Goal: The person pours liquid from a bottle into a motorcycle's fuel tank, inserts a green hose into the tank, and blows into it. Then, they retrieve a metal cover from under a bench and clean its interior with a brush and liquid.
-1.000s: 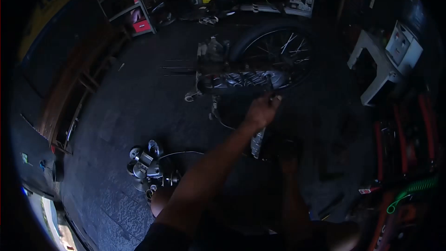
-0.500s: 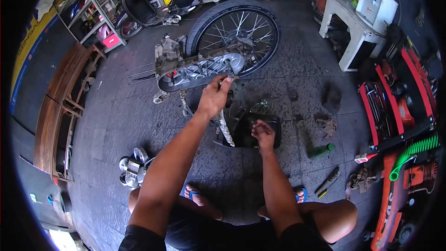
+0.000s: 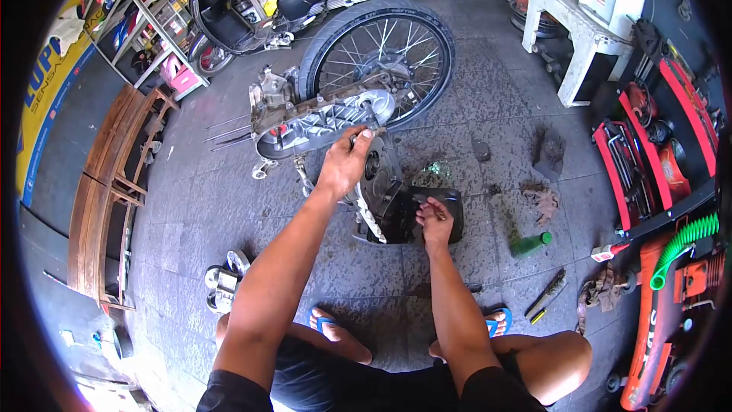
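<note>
My left hand (image 3: 345, 160) is closed on the upper edge of a metal engine part (image 3: 375, 172), which stands tilted over a black tray (image 3: 454, 214). Just behind it lies a silver engine casing (image 3: 320, 120), joined to a spoked wheel with a black tire (image 3: 444, 76). Low over the tray's right side is my right hand (image 3: 435, 221), its fingers curled together; whatever they hold, if anything, is too small to make out.
A green bottle (image 3: 531, 245), a rag (image 3: 543, 202) and a brush (image 3: 546, 294) lie to the right. Beyond them stand a red tool rack (image 3: 640, 137) and a red jack (image 3: 644, 336). Metal parts (image 3: 223, 282) sit at left, near a wooden bench (image 3: 103, 183).
The view has shifted slightly. My left hand keeps its grip on the engine part, and my right hand stays over the tray with its fingers drawn a little closer together.
</note>
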The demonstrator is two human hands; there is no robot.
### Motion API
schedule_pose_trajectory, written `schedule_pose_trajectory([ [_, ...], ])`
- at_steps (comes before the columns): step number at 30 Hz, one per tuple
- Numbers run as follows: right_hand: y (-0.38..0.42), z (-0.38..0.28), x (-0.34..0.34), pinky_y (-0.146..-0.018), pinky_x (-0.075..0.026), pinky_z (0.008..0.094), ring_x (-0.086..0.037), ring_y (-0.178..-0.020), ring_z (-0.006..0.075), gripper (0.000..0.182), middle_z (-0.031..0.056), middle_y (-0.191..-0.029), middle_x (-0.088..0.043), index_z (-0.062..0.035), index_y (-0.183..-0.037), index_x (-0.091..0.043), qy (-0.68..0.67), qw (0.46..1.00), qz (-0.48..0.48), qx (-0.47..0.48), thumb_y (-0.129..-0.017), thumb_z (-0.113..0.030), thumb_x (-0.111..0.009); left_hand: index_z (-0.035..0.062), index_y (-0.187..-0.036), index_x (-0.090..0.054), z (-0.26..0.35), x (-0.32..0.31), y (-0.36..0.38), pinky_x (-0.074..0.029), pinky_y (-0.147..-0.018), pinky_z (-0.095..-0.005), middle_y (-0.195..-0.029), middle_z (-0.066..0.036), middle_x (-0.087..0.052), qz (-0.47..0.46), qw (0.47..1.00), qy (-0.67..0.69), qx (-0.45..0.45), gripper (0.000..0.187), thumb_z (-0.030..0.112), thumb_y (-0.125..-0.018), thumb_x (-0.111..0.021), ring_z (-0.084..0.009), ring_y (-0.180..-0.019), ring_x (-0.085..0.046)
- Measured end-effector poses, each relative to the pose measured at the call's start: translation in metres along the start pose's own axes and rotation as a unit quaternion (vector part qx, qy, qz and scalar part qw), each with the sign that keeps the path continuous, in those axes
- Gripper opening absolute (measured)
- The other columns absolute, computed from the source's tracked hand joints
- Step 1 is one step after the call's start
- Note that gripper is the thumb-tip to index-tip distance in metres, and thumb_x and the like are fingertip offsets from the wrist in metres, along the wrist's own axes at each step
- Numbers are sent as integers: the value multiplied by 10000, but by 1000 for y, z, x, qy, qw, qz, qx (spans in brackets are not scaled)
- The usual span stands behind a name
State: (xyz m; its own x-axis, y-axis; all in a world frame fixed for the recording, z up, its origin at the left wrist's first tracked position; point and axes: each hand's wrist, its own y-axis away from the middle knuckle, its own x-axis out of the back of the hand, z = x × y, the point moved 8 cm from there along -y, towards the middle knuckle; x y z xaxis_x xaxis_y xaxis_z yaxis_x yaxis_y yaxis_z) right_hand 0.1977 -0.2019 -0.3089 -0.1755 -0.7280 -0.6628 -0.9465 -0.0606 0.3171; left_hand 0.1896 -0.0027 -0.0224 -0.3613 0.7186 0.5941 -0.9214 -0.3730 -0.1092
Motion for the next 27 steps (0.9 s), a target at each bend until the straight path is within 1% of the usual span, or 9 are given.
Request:
schedule_pose_trajectory([
  [2,-5,-2,23,-697,-565,314,-698,-767,196,213,127,-854,-721,12,-1035,-688,264,960,74,53,-853,-97,-675,50,-1321,-552,0,3,0,-439,-996,-385,-1191,-263,-638,-3,1000,9,4,603,527,-958,-491,-362,-1168,-598],
  [3,5,-20,26,-737,-552,353,-717,-801,246,235,161,-819,-727,0,-973,-720,432,885,114,131,-791,-146,-683,54,-1319,-556,-3,5,-2,-439,-993,-376,-1184,-255,-643,3,1000,-16,9,597,524,-957,-497,-343,-1157,-604],
  [4,10,-20,30,-737,-552,353,-717,-801,246,235,161,-819,-727,0,-973,-720,431,886,114,131,-791,-146,-683,54,-1319,-556,-5,6,-3,-439,-993,-376,-1184,-255,-643,2,1000,-17,9,597,524,-957,-497,-343,-1157,-604],
  [6,18,-17,21,-774,-542,379,-721,-840,280,251,175,-852,-727,-43,-965,-740,634,766,55,91,-777,-202,-688,58,-1313,-565,-8,6,-4,-438,-993,-373,-1181,-248,-647,-4,1000,2,10,590,523,-956,-499,-336,-1148,-608],
  [13,-1,-18,29,-730,-560,341,-706,-755,216,234,140,-862,-732,-36,-999,-727,420,905,15,62,-813,-166,-669,78,-1308,-583,-42,9,-23,-435,-997,-374,-1200,-244,-644,-4,999,34,26,602,557,-956,-488,-332,-1168,-597],
  [15,12,-22,13,-686,-558,275,-682,-720,156,236,117,-844,-728,-11,-1067,-687,136,986,-67,-74,-859,-111,-635,77,-1308,-584,-44,12,-25,-434,-998,-374,-1203,-245,-642,-6,999,36,28,607,562,-957,-484,-331,-1170,-595],
  [19,28,-35,-22,-691,-547,242,-665,-741,125,260,102,-884,-717,15,-1131,-643,111,972,-174,-117,-890,-81,-626,58,-1313,-578,-44,13,-25,-429,-1003,-369,-1211,-237,-639,-14,998,60,32,623,564,-963,-477,-315,-1175,-588],
  [24,15,-35,-28,-683,-556,253,-664,-734,132,256,110,-895,-714,33,-1128,-643,81,990,-110,-13,-889,-50,-610,45,-1316,-573,-41,16,-25,-425,-1005,-359,-1216,-229,-638,0,998,58,18,613,543,-968,-488,-304,-1173,-585],
  [27,20,-24,-32,-631,-549,250,-653,-686,129,226,108,-867,-707,43,-1090,-653,134,971,-174,-91,-884,-19,-584,28,-1313,-569,-43,16,-26,-429,-998,-350,-1210,-226,-639,-2,998,45,31,598,516,-976,-494,-292,-1158,-588],
])
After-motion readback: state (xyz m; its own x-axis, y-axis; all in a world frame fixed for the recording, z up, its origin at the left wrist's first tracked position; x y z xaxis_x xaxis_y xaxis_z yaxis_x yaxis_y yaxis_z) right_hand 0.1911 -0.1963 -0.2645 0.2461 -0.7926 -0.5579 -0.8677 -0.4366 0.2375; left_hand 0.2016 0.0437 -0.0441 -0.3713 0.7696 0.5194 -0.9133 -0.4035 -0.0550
